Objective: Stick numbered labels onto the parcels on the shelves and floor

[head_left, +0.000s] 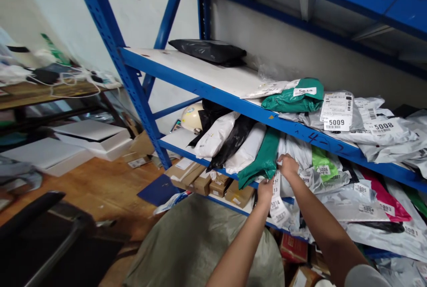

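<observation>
My L fingers [267, 185] pinching label strip [278, 210], R fingers [285, 161] bent just above, can't tell grip, nr green pkg [267, 155]!

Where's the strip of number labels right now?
In the head view, right of centre, the label strip hangs between the left hand and right hand, beside the lower green parcel.

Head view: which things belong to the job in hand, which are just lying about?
Apparently in the job:
numbered label strip, at the left hand and right hand
green parcel beside the hands
parcel labelled 5009, numbered like others nearby

Apparently just lying about:
cream helmet
stacked white boxes
</observation>
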`<state>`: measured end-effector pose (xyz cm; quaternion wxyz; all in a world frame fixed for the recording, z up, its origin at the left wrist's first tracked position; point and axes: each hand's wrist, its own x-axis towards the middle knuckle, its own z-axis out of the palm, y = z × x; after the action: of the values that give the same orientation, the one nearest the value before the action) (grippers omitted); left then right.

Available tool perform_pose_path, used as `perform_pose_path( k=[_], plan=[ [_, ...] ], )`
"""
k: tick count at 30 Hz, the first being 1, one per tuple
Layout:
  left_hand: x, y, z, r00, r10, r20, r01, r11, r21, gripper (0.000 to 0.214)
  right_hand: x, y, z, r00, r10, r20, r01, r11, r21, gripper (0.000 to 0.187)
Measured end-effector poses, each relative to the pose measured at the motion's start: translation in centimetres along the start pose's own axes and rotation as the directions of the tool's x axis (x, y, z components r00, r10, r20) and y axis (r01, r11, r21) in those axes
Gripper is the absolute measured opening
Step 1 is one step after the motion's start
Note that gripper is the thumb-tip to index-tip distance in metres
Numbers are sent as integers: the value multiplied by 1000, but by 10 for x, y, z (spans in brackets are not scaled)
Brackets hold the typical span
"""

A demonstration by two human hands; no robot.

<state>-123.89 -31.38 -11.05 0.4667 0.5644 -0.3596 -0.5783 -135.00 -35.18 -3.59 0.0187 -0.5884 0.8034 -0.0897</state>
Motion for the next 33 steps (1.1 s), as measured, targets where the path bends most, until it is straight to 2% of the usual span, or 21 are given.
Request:
perform_pose_path(
  k=[3,4,5,7,9,10,12,14,16,20,23,28,33],
  plan=[
    [-23,-4,-54,986,40,163,-47,998,37,30,3,-1,-5,998,-25,-53,26,1000,10,23],
    [-25,-2,-72,949,141,282,-160,986,46,26,6,-5,-9,992,-65,-106,69,997,30,25],
    [-22,3,-87,912,245,328,-270,962,33,25,10,-11,-13,978,-138,-159,148,988,50,27],
    [-6,18,-104,877,386,287,-408,913,20,27,18,-28,-19,906,-371,-204,389,920,51,27],
    [20,36,-100,824,483,296,-510,860,16,23,25,-43,-21,813,-574,-104,577,817,4,25],
    [33,43,-93,814,468,344,-511,859,39,20,28,-48,-19,790,-613,-28,612,790,-19,24],
    [55,50,-73,787,413,459,-518,846,127,15,31,-46,-12,789,-612,57,614,789,-30,21],
    [67,50,-58,733,383,563,-568,799,197,14,30,-32,-3,789,-613,29,612,790,44,19],
    [72,45,-55,683,418,598,-640,738,214,14,27,-15,4,761,-646,-61,646,746,161,20],
    [83,41,-71,645,558,523,-736,638,227,11,18,4,11,753,-637,-166,656,703,275,24],
    [96,44,-83,614,579,536,-764,606,222,10,16,4,12,760,-619,-197,648,702,296,23],
    [106,49,-93,540,577,613,-793,592,140,14,15,2,13,758,-612,-226,652,697,299,24],
    [106,54,-103,481,623,616,-768,639,-47,22,14,3,13,771,-597,-224,637,706,311,24]
  ],
)
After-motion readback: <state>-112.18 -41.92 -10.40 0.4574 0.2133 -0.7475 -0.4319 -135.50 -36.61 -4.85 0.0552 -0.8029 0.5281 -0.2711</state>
